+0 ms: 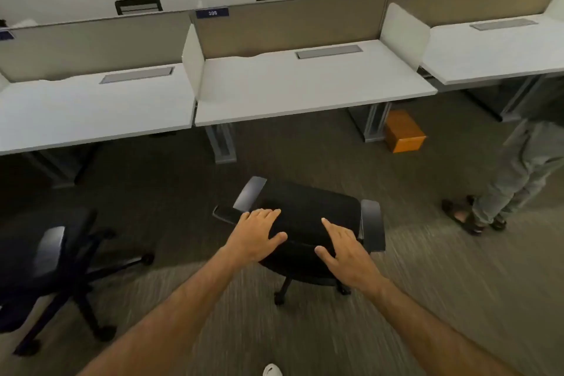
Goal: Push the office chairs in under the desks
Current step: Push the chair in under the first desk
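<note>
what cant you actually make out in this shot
Head view only:
- Black chair: backrest top hidden under left hand and right hand; firm contact unclear.
- Second chair: cut by left edge, dark, blurred.
- Bystander: upper body cut by right edge.
- Left desk label: cropped, unreadable.
- Carpet: motion-blurred.

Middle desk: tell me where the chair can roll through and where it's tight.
Free: the carpet between the chair under both hands and the middle desk, and the gap between its two legs. Tight: the orange box by the right leg, the second chair at left, a standing person at right.
</note>
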